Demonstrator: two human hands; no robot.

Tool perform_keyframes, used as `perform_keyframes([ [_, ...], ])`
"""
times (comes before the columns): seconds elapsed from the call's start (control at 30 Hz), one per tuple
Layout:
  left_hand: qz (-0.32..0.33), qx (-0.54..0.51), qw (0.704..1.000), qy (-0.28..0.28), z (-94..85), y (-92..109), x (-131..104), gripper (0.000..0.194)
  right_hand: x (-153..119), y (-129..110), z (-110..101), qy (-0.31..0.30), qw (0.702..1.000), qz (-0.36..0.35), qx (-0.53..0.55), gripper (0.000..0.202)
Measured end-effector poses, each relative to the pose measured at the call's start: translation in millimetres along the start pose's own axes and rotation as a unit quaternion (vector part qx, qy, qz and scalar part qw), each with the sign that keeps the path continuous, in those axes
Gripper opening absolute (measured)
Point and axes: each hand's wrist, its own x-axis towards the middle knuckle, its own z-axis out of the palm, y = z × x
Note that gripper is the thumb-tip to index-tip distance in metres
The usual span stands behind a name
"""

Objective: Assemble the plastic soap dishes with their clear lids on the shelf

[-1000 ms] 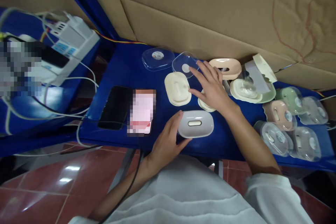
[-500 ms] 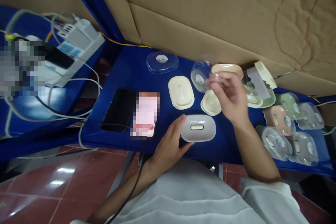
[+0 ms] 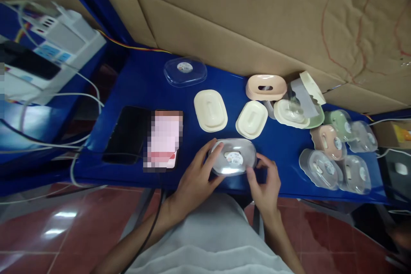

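Note:
At the table's front, a grey oval plastic box (image 3: 221,167) with a slot in its top sits under a clear plastic cover (image 3: 245,158) that bears a round white label. My left hand (image 3: 201,171) grips the box and cover at the left end, fingers over the top and thumb below. My right hand (image 3: 265,180) pinches the cover's right end between thumb and fingers. Just behind lie two cream oval trays, the left tray (image 3: 210,109) and the smaller right tray (image 3: 252,119). A peach slotted box (image 3: 266,87) stands farther back.
Another clear cover (image 3: 185,72) lies at the back left. Phones, one lit (image 3: 163,137) and one dark (image 3: 125,135), are on the left. Several covered boxes (image 3: 329,141) crowd the right end. A power strip (image 3: 64,47) with cables is far left; cardboard (image 3: 224,17) walls the back.
My right hand has brought the clear cover from the back of the table down onto the grey box. My left hand still holds the box, fingers now over the cover. The view has shifted slightly.

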Motion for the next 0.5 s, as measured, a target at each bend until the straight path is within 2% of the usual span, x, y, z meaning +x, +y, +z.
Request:
perform_keyframes([
  [0.13,0.011,0.002,1.000,0.000,0.8,-0.9,-1.9,0.092,-1.6,2.7,1.8,-0.027,0.997,-0.068,-0.003,0.049],
  [0.3,0.017,0.017,1.000,0.006,3.7,-1.4,-2.6,0.097,11.1,12.0,1.7,-0.133,0.978,-0.158,-0.020,0.050],
  [0.4,0.022,0.028,0.999,0.027,5.8,-2.9,-1.7,0.089,19.4,20.9,3.6,-0.133,0.977,-0.167,-0.020,0.052],
  [0.5,0.042,0.038,0.998,0.031,6.6,-3.9,-0.8,0.090,20.6,29.4,2.5,-0.131,0.976,-0.173,-0.021,0.054],
])
